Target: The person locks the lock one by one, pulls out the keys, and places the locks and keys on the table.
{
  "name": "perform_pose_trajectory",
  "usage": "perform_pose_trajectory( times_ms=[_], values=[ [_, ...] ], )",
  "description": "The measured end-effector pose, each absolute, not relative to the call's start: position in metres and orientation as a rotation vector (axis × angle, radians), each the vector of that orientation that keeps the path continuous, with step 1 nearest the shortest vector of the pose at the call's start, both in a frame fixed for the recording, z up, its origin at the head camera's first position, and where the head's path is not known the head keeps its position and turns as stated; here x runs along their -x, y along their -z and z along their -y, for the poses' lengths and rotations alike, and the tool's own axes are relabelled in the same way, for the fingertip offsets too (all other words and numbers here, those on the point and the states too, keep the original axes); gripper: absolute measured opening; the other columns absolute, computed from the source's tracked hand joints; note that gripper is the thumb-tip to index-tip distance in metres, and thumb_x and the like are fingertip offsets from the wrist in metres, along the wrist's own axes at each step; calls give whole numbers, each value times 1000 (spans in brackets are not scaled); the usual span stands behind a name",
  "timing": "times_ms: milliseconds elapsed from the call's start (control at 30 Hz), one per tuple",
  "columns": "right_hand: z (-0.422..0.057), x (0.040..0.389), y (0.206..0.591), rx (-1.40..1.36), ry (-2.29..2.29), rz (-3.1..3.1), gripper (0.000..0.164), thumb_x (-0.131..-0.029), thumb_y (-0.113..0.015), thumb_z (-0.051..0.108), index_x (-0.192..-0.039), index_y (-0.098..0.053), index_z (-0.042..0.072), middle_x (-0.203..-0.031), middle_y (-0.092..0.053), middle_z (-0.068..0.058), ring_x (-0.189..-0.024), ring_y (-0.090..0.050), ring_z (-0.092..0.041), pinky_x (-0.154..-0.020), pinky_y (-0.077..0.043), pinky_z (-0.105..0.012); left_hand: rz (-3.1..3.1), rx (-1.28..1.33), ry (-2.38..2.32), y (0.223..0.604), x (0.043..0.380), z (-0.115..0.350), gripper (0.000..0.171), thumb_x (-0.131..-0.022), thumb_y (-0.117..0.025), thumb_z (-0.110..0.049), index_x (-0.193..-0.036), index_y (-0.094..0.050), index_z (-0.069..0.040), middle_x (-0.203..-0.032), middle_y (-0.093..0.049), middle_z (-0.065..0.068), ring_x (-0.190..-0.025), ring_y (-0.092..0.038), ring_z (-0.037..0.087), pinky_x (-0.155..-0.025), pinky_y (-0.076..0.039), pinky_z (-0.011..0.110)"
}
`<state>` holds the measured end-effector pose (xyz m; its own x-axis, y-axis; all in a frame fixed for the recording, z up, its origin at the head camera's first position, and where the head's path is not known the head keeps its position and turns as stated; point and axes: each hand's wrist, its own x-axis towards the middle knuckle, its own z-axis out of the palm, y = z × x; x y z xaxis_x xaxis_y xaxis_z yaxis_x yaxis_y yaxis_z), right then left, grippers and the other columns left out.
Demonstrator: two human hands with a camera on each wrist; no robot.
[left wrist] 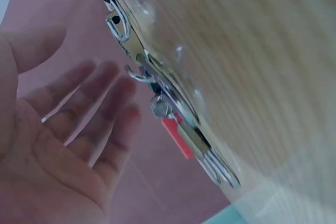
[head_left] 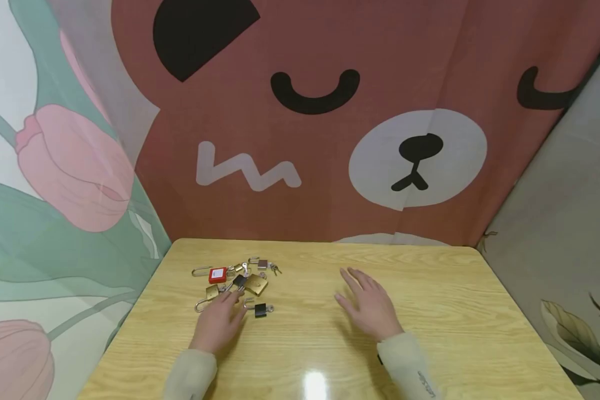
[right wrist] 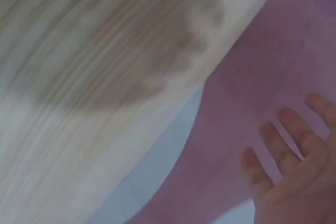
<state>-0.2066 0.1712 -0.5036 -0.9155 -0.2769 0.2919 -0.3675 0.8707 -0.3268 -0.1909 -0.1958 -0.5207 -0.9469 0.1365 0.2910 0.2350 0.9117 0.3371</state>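
Note:
Several open-shackled padlocks lie in a loose group on the left of the table, some with keys. Among them are a red padlock, a large brass padlock, a smaller brass padlock, a brownish padlock and, nearest the front, a black padlock. My left hand hovers at the near side of this group, fingers loosely extended; the left wrist view shows its palm holding nothing. To the right, well apart from the locks, my right hand hangs over the table with fingers spread and nothing held.
The light wooden table reaches back to a curtain printed with a bear face. A tulip-patterned cloth hangs along the left side, and a grey leaf-patterned one along the right.

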Motion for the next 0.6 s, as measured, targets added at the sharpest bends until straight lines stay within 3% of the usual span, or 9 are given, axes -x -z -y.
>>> perform_pose_trajectory(
  times_ms=[167, 300, 467, 600],
  values=[
    [-113, 217, 509, -678, -503, 2902, 63, -103, -59, 52, -156, -48, 19, -152, -54, -6, -138, -52, -30, -114, -44, -55, 2877, 263, 628, 522, 205, 188, 26, -95, -76, -20, -117, -70, -6, -101, -74, 10, -89, -72, 27, -82, -60, 50],
    [-67, 224, 519, -866, -331, 2960, 61, -100, -64, 51, -152, -52, 21, -144, -59, -1, -128, -58, -22, -104, -52, -44, 2904, 259, 626, 524, 213, 184, 18, -93, -77, -17, -106, -69, -8, -93, -72, 6, -80, -68, 21, -76, -58, 44],
    [-27, 231, 530, -1028, -161, 2916, 58, -94, -73, 50, -144, -61, 22, -130, -64, 3, -111, -60, -14, -90, -56, -29, 2913, 251, 606, 525, 217, 178, 13, -92, -78, -13, -95, -66, -9, -78, -65, 0, -66, -57, 13, -64, -52, 36],
    [-9, 234, 533, -1088, -122, 2848, 46, -91, -78, 47, -127, -71, 21, -116, -64, 5, -98, -57, -10, -80, -54, -23, 2902, 272, 574, 527, 220, 175, 20, -91, -78, -9, -84, -59, -12, -70, -58, -2, -63, -53, 13, -60, -47, 34]
  ],
)
